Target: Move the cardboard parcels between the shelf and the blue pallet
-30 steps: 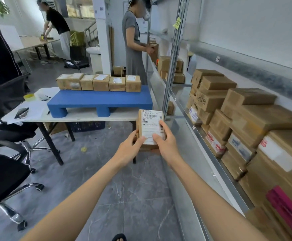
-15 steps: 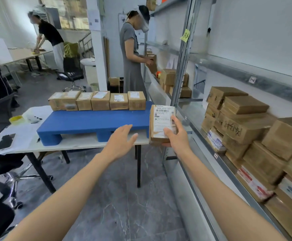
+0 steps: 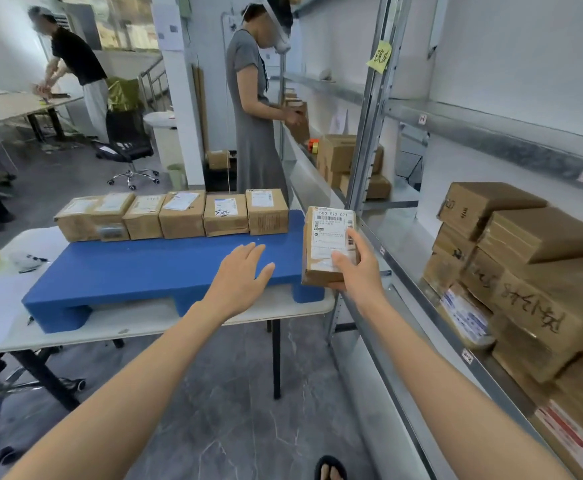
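The right hand [image 3: 356, 271] is clasping a labelled cardboard parcel [image 3: 328, 244] upright, its grip wrapped round the lower edge with the thumb across the label; the parcel is hanging at the three o'clock end of the blue pallet [image 3: 144, 268], near the bench [image 3: 266, 306] corner. The left hand [image 3: 240, 275] is stretching out flat, grip wide and holding nothing, over the pallet's bare six o'clock half. Six parcels [image 3: 182, 214] are lining its twelve o'clock edge, and stacked parcels [image 3: 539, 271] are crowding the shelf [image 3: 421, 299] at three o'clock
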